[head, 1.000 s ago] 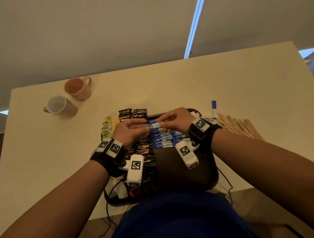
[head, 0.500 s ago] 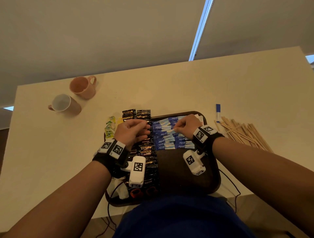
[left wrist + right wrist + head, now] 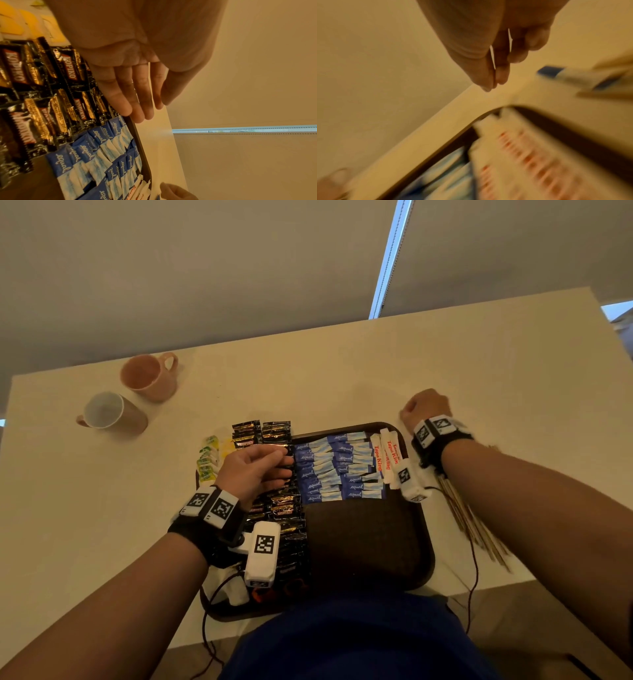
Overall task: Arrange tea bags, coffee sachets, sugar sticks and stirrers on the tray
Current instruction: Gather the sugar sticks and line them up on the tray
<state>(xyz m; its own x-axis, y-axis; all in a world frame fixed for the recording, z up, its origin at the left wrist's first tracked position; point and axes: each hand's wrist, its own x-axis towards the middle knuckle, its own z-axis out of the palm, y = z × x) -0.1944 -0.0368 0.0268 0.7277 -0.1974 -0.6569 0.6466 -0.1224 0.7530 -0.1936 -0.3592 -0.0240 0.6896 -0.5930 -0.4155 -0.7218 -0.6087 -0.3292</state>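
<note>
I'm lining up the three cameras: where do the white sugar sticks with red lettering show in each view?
Head: white sugar sticks stand in the tray's far right corner, right of the blue sachets.
Left wrist: only their ends, bottom edge, beside the tray rim.
Right wrist: blurred, lower right.
Shared landmark: the dark tray rim.

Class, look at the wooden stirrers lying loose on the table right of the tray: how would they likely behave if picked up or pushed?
The wooden stirrers look thin and flat, so probably light, stiff, and unlikely to roll. Lying splayed and overlapping, they would probably scatter if pushed.
</note>
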